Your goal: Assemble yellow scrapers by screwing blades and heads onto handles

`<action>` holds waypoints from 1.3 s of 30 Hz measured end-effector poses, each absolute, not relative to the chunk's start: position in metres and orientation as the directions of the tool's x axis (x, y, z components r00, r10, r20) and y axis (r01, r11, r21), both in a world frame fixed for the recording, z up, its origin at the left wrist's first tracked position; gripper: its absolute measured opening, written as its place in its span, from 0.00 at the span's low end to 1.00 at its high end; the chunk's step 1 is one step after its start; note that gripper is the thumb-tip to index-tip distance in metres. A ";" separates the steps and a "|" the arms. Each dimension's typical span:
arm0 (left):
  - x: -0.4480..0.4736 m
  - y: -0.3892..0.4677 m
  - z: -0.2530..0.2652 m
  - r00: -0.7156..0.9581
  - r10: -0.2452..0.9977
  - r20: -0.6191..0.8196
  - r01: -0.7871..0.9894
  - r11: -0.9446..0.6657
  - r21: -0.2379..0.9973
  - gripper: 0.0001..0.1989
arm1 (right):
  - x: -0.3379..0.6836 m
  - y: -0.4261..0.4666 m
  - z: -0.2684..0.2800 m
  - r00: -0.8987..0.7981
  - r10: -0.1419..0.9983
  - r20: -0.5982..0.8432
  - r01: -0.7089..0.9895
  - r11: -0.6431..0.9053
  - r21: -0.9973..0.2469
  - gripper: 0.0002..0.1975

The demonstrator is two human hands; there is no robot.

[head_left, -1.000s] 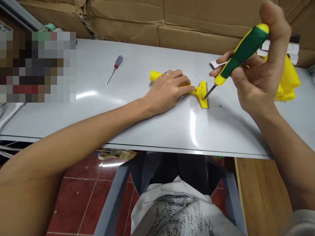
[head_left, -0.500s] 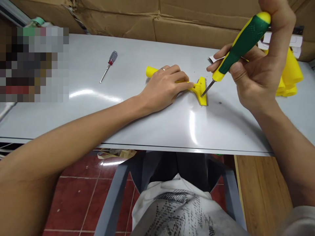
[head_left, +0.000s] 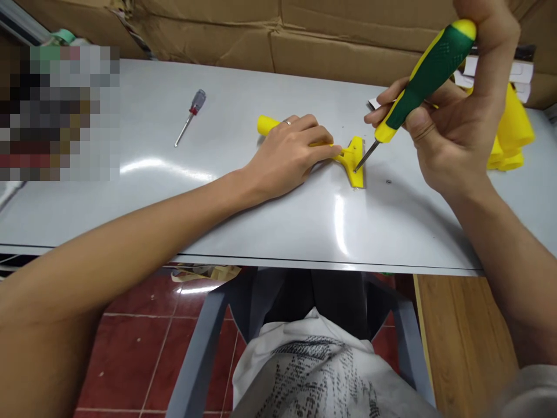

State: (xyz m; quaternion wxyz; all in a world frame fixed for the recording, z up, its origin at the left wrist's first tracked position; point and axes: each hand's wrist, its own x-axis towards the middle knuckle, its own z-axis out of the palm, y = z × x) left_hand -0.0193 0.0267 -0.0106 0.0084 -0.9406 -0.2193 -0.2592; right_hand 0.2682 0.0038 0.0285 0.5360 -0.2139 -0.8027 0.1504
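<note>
A yellow scraper (head_left: 357, 157) lies on the white table, its wide head to the right with a thin metal blade along the edge. My left hand (head_left: 289, 154) is closed around its handle and presses it to the tabletop. In my right hand (head_left: 456, 122) is a green and yellow screwdriver (head_left: 429, 81), tilted, its butt against the palm side. The screwdriver's tip meets the lower part of the scraper's head, at what looks like a screw. A small screw (head_left: 389, 182) lies loose on the table to the right of the head.
A small screwdriver with a clear grey handle (head_left: 198, 101) lies at the left of the table (head_left: 226, 220). Several yellow handles (head_left: 516, 125) are piled at the right, by white pieces. Cardboard boxes (head_left: 209, 35) line the back. A blurred patch covers the far left.
Both hands keep nearly the same pose, with the screwdriver tip still on the scraper's head. The whole view has shifted very slightly.
</note>
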 end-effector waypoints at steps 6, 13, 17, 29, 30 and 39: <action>-0.020 0.027 -0.011 0.779 0.380 0.499 0.408 -0.911 0.059 0.20 | 0.272 0.017 0.028 -0.434 0.330 0.839 0.121 0.943 -0.308 0.44; -0.021 0.027 -0.011 0.787 0.362 0.499 0.402 -0.915 0.031 0.20 | 0.277 0.023 0.021 -0.373 0.432 0.821 0.165 0.902 -0.399 0.43; -0.022 0.027 -0.011 0.789 0.357 0.500 0.393 -0.919 0.037 0.20 | 0.275 0.023 0.021 -0.328 0.469 0.820 0.171 0.883 -0.437 0.48; -0.019 0.027 -0.010 0.789 0.377 0.485 0.407 -0.912 0.047 0.21 | 0.267 0.008 0.033 -0.429 0.439 0.789 0.184 0.898 -0.399 0.38; -0.019 0.026 -0.009 0.789 0.377 0.485 0.405 -0.913 0.050 0.21 | 0.266 0.004 0.035 -0.456 0.439 0.774 0.178 0.897 -0.404 0.38; -0.017 0.029 -0.013 0.797 0.362 0.483 0.365 -0.926 0.092 0.21 | 0.266 -0.025 0.049 -0.382 0.693 0.611 0.221 0.711 -0.668 0.34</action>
